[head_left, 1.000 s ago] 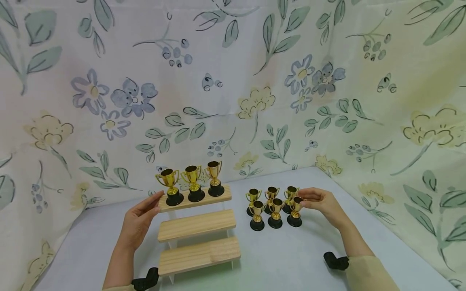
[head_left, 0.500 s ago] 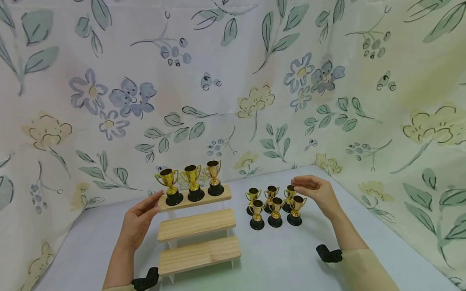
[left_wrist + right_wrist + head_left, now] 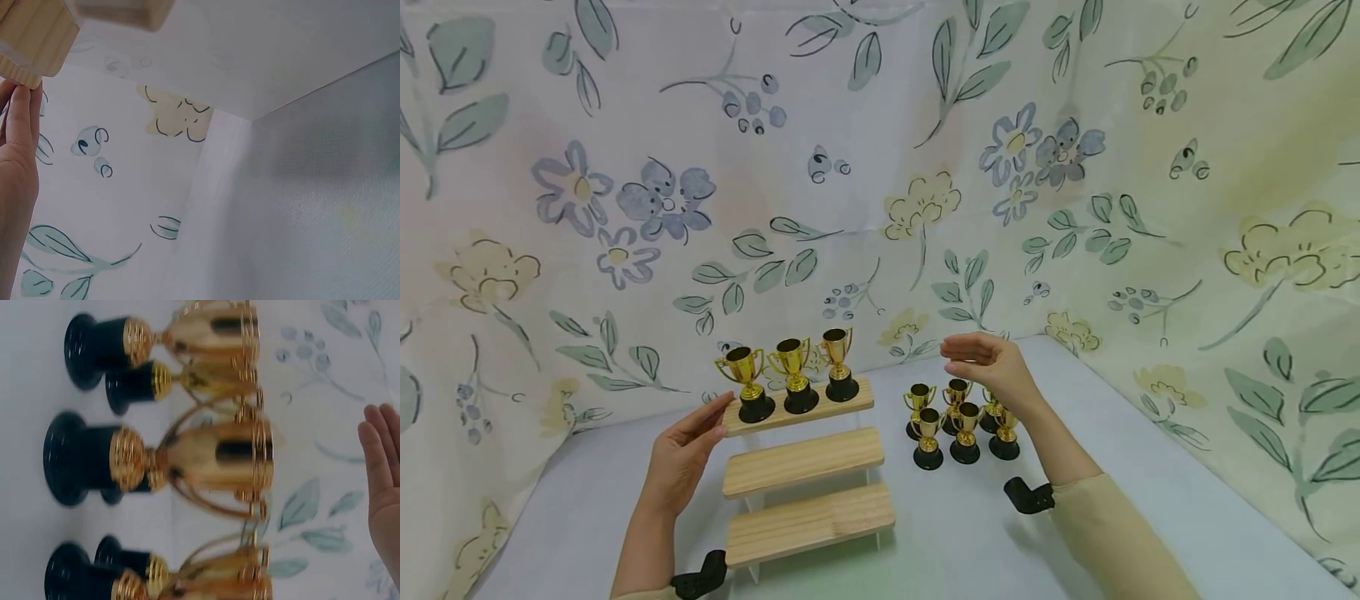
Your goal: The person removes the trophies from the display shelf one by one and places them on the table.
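Right hand [image 3: 988, 367]: spread flat, fingers near straight, nothing held; I see it at twelve o'clock of six gold trophies [image 3: 967, 421].
Left hand [image 3: 676, 467]: fairly straight fingers touch the top board [image 3: 867, 394] at its nine-o'clock end.
Top board: bears three gold trophies [image 3: 791, 358] in a row.
Six gold trophies: upright on the white tabletop [image 3: 947, 533], three o'clock from that board.
Trophy step: arranging, I judge, between grasps.
Next grip: probably calls for curling around one trophy, sparing neighbours.
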`<act>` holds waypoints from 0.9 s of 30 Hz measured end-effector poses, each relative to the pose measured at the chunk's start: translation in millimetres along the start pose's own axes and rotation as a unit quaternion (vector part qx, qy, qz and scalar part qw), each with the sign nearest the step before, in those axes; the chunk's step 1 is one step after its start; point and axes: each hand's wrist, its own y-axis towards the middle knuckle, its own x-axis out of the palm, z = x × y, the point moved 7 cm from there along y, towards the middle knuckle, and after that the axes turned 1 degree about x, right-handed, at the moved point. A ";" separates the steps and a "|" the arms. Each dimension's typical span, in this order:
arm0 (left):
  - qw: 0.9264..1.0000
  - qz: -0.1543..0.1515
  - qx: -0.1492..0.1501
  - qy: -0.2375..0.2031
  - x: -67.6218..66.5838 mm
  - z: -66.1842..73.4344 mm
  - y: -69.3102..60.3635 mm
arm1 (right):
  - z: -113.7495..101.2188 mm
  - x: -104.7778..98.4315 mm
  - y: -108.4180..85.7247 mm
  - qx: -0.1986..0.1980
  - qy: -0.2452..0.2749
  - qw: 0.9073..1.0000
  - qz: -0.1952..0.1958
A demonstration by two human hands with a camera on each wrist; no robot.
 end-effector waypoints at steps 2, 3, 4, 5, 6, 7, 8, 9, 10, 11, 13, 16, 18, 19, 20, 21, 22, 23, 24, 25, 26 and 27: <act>1.000 0.002 -0.001 0.003 -0.4 -0.4 0.5 | -4.1 13.4 4.6 -0.004 -0.002 1.000 -0.010; 1.000 0.001 -0.002 0.004 -0.7 -0.7 0.5 | -5.8 20.3 6.7 -0.006 -0.005 1.000 -0.015; 1.000 0.001 -0.004 0.004 -0.9 -1.1 0.5 | -7.1 27.2 8.7 -0.007 -0.003 1.000 -0.021; 1.000 0.001 -0.006 0.005 -1.3 -1.6 0.6 | -7.9 34.0 10.7 -0.007 0.000 1.000 -0.025; 1.000 0.001 -0.008 0.005 -1.7 -2.2 0.5 | -8.8 40.6 12.6 -0.007 0.005 1.000 -0.030; 1.000 0.001 -0.010 0.005 -2.1 -2.6 0.4 | -9.4 46.8 14.7 -0.004 0.014 0.999 -0.033; 1.000 0.002 -0.011 0.005 -2.4 -3.0 0.3 | -10.1 52.9 16.9 -0.002 0.023 0.999 -0.036; 1.000 0.002 -0.012 0.006 -2.9 -3.4 0.3 | -11.3 58.9 19.0 -0.001 0.034 0.999 -0.039; 1.000 0.003 -0.012 0.007 -3.2 -3.6 0.3 | -12.5 64.8 21.2 0.001 0.044 0.998 -0.041; 1.000 0.004 -0.012 0.010 -3.5 -3.6 0.4 | -13.5 70.3 23.4 0.004 0.054 0.998 -0.044; 1.000 0.007 -0.012 0.016 -4.1 -3.6 0.0 | -16.3 80.7 27.5 0.005 0.070 0.997 -0.046; 1.000 0.006 -0.011 0.022 -4.5 -3.8 -0.5 | -20.1 94.9 33.3 0.002 0.088 0.995 -0.050; 1.000 0.005 -0.012 0.023 -4.5 -4.1 -0.4 | -22.3 102.3 37.1 -0.003 0.093 0.994 -0.051; 1.000 0.003 -0.011 0.023 -4.4 -4.2 -0.4 | -23.4 105.5 38.8 -0.004 0.096 0.994 -0.051; 1.000 0.001 -0.010 0.020 -4.1 -4.3 -0.3 | -24.8 108.4 40.5 -0.006 0.096 0.994 -0.050; 1.000 0.000 -0.010 0.018 -3.6 -4.2 -0.3 | -26.3 111.0 42.0 -0.007 0.096 0.994 -0.048; 1.000 -0.002 -0.008 0.016 -3.3 -4.2 -0.1 | -27.5 113.1 43.5 -0.009 0.094 0.995 -0.046; 1.000 -0.003 -0.006 0.013 -3.0 -4.2 0.0 | -28.3 115.1 44.6 -0.007 0.095 0.995 -0.043; 1.000 -0.004 -0.005 0.011 -2.6 -4.1 0.1 | -29.0 117.0 45.6 -0.005 0.097 0.994 -0.041; 1.000 -0.005 -0.003 0.010 -2.3 -4.0 0.1 | -29.8 118.9 46.7 -0.002 0.099 0.994 -0.040; 1.000 -0.006 -0.002 0.010 -2.2 -4.0 0.2 | -30.1 120.7 47.8 0.001 0.100 0.994 -0.039; 1.000 -0.005 -0.001 0.011 -2.3 -4.0 0.3 | -30.2 122.4 48.5 0.004 0.101 0.994 -0.039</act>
